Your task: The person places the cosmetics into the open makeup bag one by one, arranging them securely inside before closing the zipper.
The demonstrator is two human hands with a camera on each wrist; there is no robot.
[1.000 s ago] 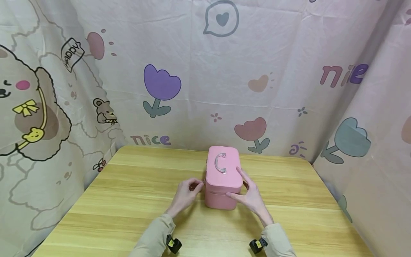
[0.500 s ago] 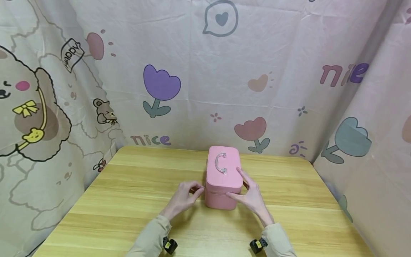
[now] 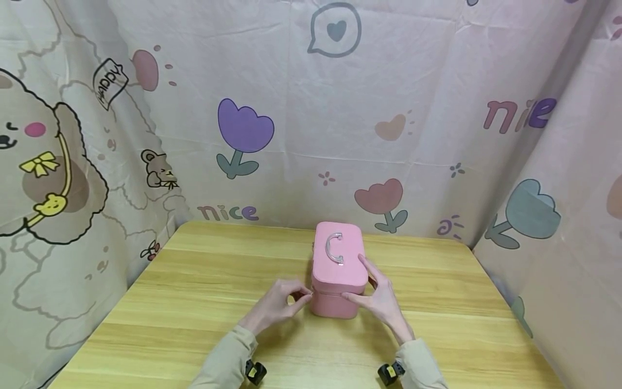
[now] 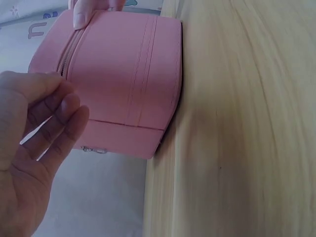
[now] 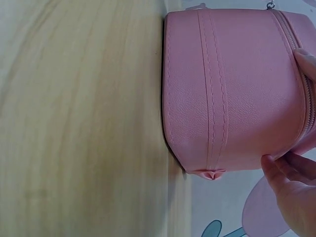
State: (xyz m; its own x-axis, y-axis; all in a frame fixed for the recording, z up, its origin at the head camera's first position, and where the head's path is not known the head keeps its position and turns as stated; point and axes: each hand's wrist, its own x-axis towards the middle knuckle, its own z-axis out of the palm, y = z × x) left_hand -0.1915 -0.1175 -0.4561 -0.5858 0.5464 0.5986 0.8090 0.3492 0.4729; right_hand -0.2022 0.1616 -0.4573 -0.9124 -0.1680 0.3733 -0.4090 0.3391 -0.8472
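Observation:
A pink vanity case (image 3: pixel 340 276) with a curved silver handle (image 3: pixel 328 249) on its lid stands upright on the table. At its near left corner, my left hand (image 3: pixel 278 303) pinches thumb and index finger together at the zipper (image 4: pixel 68 55). The zipper pull is hidden by these fingertips. With thumb and fingers spread round the near right corner, my right hand (image 3: pixel 381 300) holds the case. In the right wrist view its thumb lies by the zipper teeth (image 5: pixel 307 94). The lid sits down on the body.
The case stands on a light wooden table (image 3: pixel 233 259). A printed fabric curtain (image 3: pixel 311 108) hangs behind the table and along both sides. A black wrist camera (image 3: pixel 255 373) is strapped near the left sleeve, another camera (image 3: pixel 390 373) near the right one.
My left hand has moved along the case's left side toward me, reaching the near left corner. The right hand and the case have stayed in place.

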